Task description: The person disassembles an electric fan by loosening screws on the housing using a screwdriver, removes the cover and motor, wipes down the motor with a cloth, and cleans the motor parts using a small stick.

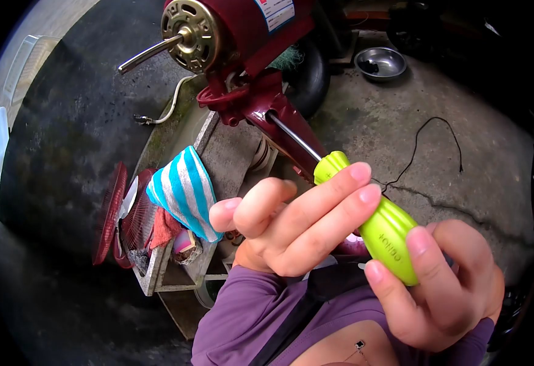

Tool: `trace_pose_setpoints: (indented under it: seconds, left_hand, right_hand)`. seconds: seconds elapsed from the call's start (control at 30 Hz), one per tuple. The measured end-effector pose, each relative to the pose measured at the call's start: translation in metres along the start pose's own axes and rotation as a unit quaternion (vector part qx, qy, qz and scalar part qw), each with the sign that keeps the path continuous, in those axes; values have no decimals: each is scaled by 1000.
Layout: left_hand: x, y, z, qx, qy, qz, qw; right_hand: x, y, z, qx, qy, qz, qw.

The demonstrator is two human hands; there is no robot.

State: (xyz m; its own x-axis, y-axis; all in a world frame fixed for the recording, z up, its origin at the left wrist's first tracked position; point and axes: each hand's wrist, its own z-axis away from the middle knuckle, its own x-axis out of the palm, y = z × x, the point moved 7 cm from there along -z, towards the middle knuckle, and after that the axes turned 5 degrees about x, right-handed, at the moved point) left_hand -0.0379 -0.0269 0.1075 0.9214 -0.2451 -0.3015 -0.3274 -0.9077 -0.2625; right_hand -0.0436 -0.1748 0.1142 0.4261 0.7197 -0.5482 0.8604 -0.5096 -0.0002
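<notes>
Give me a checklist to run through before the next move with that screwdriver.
1. Right hand gripping the butt of the screwdriver: ok, thumb and fingers are on it.
2. Left hand steadying it nearer the front: fingertips appear to be on it; firmness, cannot tell.
3. Tip properly seated: cannot tell, it is hidden at the dark red neck.
4. Motor spindle free of attachments: ok, it is bare.
5. White cable unplugged: ok, its visible end lies loose.
6. Striped cloth away from the screwdriver: ok, they are apart.
</notes>
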Motion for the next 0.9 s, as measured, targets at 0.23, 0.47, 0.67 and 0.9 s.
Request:
trace_pose_setpoints:
  seconds: [0.23,0.47,0.67,0.9]
  left_hand:
    - [10,-4,5,14,-6,34,999]
    - [17,4,-2,48,19,-18,998]
    - [14,-3,2,-11,43,-12,999]
    - [12,-11,6,36,96,43,994]
  right_hand:
    - [-7,21,8,191,-44,-163,967]
    - [-6,8,3,50,16,-11,999]
    - [-5,3,4,18,48,-33,998]
    - [6,24,7,155,-91,-161,970]
